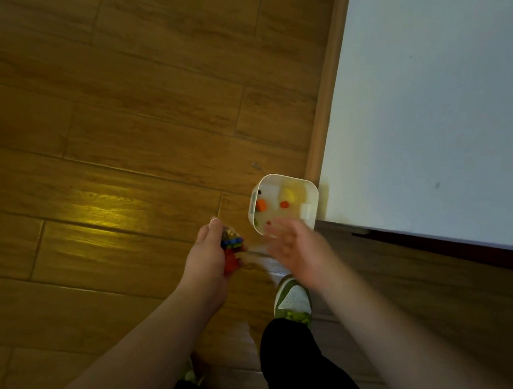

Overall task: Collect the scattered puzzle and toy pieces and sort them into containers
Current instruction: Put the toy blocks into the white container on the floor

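Note:
A white square container (310,190) stands on the wooden floor by the corner of a white wall. Inside it lie a yellow piece (292,193), an orange block (261,205) and a small red-orange piece (284,204). My left hand (206,256) is closed around a bunch of toy pieces (232,251) in red, blue and green, just left of the container. My right hand (293,246) is blurred, fingers spread and nothing in it, over the container's near edge.
The white wall (426,104) with a wooden skirting board (325,106) fills the right side. My shoe (292,299), green and white, is planted on the wooden floor (106,129) just below the right hand.

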The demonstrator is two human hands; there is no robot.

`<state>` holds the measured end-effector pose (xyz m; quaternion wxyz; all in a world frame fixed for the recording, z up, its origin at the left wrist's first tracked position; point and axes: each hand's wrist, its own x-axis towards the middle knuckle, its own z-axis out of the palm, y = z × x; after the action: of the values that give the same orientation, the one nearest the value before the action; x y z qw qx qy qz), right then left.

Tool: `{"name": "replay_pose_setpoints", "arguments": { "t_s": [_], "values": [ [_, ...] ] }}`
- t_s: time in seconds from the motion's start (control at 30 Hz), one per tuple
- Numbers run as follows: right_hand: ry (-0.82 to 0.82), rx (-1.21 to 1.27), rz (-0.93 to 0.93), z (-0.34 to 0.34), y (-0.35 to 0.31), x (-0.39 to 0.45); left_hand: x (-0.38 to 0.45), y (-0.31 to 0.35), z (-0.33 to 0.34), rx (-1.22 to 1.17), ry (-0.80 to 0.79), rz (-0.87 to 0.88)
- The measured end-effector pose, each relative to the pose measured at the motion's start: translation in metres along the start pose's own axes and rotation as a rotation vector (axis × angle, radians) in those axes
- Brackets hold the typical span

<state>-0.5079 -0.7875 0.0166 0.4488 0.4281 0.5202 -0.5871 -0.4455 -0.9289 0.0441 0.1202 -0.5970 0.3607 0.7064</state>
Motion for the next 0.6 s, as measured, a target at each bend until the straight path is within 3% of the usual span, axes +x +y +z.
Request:
{"name": "replay_pose_setpoints", "arguments": {
  "t_s": [0.17, 0.33, 0.6],
  "values": [
    [-0.172, 0.296, 0.059, 0.01, 0.038, -0.04, -0.016, -0.004, 0.04, 0.103, -0.046, 0.128],
    [-0.159, 0.583, 0.009, 0.019, 0.018, -0.044, -0.035, -0.005, 0.072, 0.179, -0.111, 0.202],
    [-0.155, 0.611, 0.009, 0.014, -0.011, -0.017, -0.023, 0.003, 0.09, 0.186, -0.133, 0.194]
  ]
}}
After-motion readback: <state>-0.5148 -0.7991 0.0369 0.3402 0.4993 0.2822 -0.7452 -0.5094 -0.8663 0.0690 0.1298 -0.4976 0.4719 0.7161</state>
